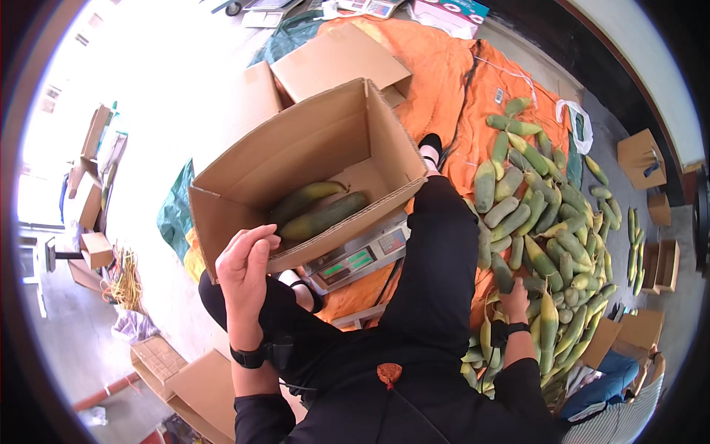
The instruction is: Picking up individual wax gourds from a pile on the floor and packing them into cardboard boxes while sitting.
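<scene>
An open cardboard box [310, 139] stands on a digital scale [360, 258] before my knees. Two green radishes [324, 216] lie side by side on its floor. My left hand [244, 263] is at the box's near left corner, its fingers by the rim and nothing held in them. Off to the right, my right hand [516, 301] grips a green radish [501, 273] at the edge of a large heap of green radishes [571, 244]. The palm side of that hand is hidden.
An orange tarp [438, 72] covers the floor, with another cardboard box [341, 61] beyond the scale. Flattened cardboard [202, 388] lies at the lower left. At the lower right, a person in blue trousers [602, 383] is beside the heap. A white plastic bag [577, 125] lies behind it.
</scene>
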### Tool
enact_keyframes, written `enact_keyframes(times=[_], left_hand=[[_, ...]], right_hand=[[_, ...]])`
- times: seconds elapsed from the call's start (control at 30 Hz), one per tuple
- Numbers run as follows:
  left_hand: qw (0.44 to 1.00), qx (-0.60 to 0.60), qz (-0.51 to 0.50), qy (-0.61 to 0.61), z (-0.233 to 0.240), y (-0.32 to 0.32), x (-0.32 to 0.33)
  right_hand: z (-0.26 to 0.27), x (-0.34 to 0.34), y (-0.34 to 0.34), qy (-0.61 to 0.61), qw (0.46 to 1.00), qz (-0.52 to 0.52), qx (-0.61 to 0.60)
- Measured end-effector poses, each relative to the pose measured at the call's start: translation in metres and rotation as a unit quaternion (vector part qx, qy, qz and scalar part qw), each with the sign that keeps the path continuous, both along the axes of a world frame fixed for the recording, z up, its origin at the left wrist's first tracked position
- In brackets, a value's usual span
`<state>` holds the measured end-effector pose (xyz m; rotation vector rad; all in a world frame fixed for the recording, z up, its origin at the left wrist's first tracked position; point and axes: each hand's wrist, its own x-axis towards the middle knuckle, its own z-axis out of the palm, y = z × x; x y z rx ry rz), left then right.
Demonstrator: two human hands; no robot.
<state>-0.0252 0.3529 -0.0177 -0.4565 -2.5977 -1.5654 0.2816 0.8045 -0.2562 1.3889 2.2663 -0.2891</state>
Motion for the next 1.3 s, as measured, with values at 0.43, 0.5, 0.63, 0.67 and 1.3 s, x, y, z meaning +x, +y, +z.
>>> enact_keyframes(times=[0.43, 0.5, 0.63, 0.67, 1.3], left_hand=[[0.999, 0.042, -0.026, -0.012, 0.002, -0.011, 0.001], [0.999, 0.035, -0.022, -0.010, 0.000, -0.014, 0.002], [0.997, 0.007, -0.043, -0.063, 0.016, -0.011, 0.001], [0.999, -0.033, -0.037, -0.023, 0.020, -0.008, 0.002], [0.973, -0.043, -0.144, -0.173, 0.038, -0.015, -0.036]], right_hand=[[0.251, -0.235, -0.074, 0.613, 0.751, 0.237, 0.060], [0.274, -0.254, -0.099, 0.646, 0.722, 0.243, 0.053], [0.305, -0.278, -0.138, 0.793, 0.527, 0.152, -0.264], [0.306, -0.283, -0.149, 0.804, 0.458, 0.128, -0.357], [0.235, -0.304, -0.206, 0.655, 0.657, 0.347, -0.133]])
